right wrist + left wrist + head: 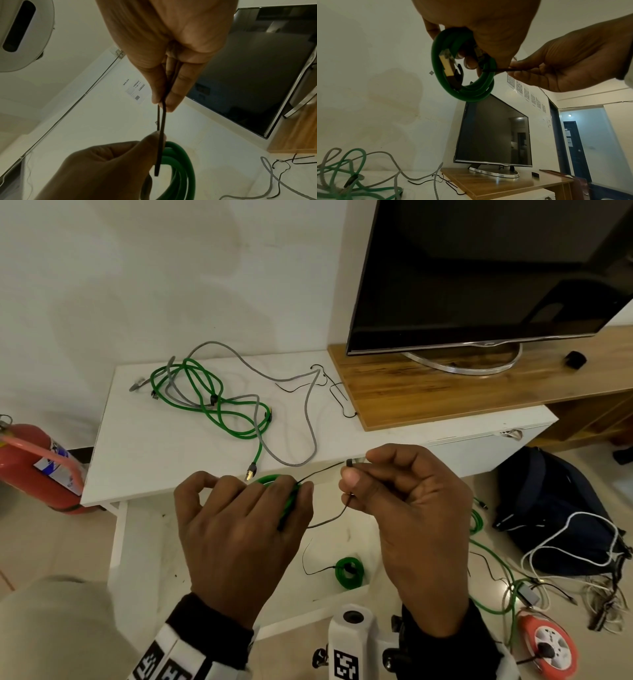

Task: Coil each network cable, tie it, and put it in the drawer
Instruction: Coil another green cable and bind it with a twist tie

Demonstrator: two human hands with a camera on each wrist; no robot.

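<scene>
My left hand (239,518) grips a small green cable coil (467,93) with a gold plug, held above the open drawer (239,559). A thin black tie (162,135) runs from the coil to my right hand (407,508), which pinches both of its strands between thumb and fingers (176,94). Another tied green coil (349,571) lies inside the drawer. On the white cabinet top (154,453), a loose green cable (219,405) and a grey cable (308,412) lie tangled, with spare black ties (337,395) beside them.
A television (496,275) stands on a wooden shelf (445,392) at the right. A red fire extinguisher (30,463) stands on the floor at left. A dark bag (555,508), more cables and an orange reel (548,645) lie on the floor at right.
</scene>
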